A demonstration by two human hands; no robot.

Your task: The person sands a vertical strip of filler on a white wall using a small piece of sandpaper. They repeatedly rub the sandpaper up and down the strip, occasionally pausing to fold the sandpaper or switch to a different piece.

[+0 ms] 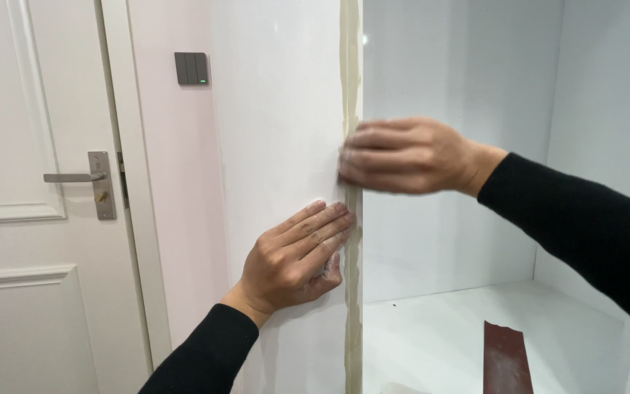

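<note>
The left hand point(294, 261) lies flat and open against the white cabinet side panel point(278, 146), fingertips at its raw front edge point(351, 66). The right hand point(410, 155), blurred, presses its fingers on that edge higher up; whether it grips anything I cannot tell. A reddish-brown sandpaper sheet point(506, 357) lies on the cabinet shelf point(432, 335).

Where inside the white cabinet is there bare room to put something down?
The shelf floor is bare between the front edge strip and the dark red sheet. Higher up, both hands, left hand and right hand, crowd that strip.
</note>
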